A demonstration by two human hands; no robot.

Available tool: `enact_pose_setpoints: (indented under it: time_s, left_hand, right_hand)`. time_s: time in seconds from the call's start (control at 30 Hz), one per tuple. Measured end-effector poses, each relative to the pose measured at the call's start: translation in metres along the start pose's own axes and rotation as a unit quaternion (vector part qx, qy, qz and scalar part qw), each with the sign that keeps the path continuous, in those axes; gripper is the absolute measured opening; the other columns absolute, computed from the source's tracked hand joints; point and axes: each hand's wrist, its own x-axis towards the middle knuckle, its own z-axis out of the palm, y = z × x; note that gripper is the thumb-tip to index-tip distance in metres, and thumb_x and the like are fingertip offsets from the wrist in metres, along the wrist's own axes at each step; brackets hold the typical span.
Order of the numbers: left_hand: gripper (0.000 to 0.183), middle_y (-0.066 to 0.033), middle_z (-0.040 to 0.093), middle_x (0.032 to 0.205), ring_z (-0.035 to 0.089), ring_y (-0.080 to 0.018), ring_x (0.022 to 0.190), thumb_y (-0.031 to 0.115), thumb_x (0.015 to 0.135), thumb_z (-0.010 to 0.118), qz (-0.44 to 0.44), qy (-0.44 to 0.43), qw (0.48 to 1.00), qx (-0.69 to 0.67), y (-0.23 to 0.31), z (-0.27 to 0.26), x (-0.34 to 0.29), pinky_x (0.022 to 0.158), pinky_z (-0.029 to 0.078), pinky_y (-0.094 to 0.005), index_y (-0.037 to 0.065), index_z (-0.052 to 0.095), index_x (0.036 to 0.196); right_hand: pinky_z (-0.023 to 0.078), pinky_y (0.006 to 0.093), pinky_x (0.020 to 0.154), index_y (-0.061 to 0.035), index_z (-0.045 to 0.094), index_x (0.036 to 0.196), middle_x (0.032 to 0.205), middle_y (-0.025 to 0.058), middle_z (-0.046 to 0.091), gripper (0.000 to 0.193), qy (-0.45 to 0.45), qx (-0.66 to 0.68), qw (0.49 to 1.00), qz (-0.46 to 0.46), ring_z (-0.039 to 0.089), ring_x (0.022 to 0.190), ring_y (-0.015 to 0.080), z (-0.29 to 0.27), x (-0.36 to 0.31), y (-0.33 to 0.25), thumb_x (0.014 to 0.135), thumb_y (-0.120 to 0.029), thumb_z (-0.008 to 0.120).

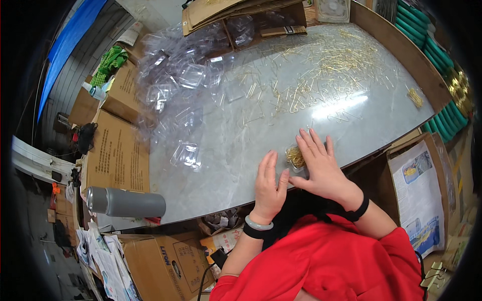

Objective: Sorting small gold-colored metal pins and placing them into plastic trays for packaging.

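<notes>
Nearest: red top (pixel 311 256) of the person; grey flask (pixel 133 202) off to the left on the counter (pixel 216 188), by its front edge. Next, both hands. L hand (pixel 268 185) is beside the box: fingers straight, mostly together, thumb a bit apart, pinching nothing visible. R hand (pixel 321 168): fingers partly spread, reaching over the box's right side; can't tell how firm the contact is. Small clear box (pixel 299 170) sits btwn them near the front edge, gold wire bundle (pixel 295 156) inside: shiny, bunched, approx full, right part hidden. Step in hand looks like settling the wire in the box; next move prob calls for steadying w/ L & keeping stray ends inside the rim. Farther: pile of clear packaging (pixel 191 75) back left, loose gold wires (pixel 336 65) strewn back right; then cardboard (pixel 241 10) & white fan-like unit (pixel 332 10) at the far edge
</notes>
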Motion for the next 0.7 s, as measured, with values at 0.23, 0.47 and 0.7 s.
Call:
enact_pose_setpoints:
  time_s: [0.23,0.47,0.7]
  left_hand:
    - [0.053,-0.0294,0.047,0.144,0.049,-0.0451,0.131,0.022,0.102,0.059,-0.008,0.012,0.999,0.049,0.021,0.017,-0.006,0.109,0.040,-0.0464,-0.008,0.044,0.143]
    - [0.057,-0.0324,0.030,0.155,0.036,-0.0503,0.139,0.020,0.104,0.054,-0.041,-0.025,0.997,0.054,0.023,0.029,0.008,0.113,0.036,-0.0501,-0.006,0.033,0.150]
    - [0.056,-0.0283,0.033,0.153,0.045,-0.0474,0.134,0.015,0.101,0.058,-0.033,-0.033,0.996,0.070,0.020,0.020,0.008,0.107,0.043,-0.0498,-0.002,0.035,0.150]
  right_hand:
    - [0.044,0.0469,0.101,-0.0011,0.056,0.133,0.125,0.0194,0.063,0.042,0.162,0.141,0.975,0.045,0.058,0.116,0.0387,0.002,0.024,0.061,0.090,0.003,0.055]
    - [0.045,0.0443,0.099,-0.0004,0.057,0.130,0.124,0.0151,0.063,0.048,0.174,-0.030,0.984,-0.026,0.058,0.115,0.0334,0.020,0.026,0.033,0.082,-0.001,0.061]
    - [0.045,0.0452,0.097,-0.0003,0.055,0.133,0.122,0.0167,0.063,0.047,0.109,0.052,0.992,-0.041,0.058,0.111,0.0362,0.021,0.013,0.020,0.086,-0.001,0.057]
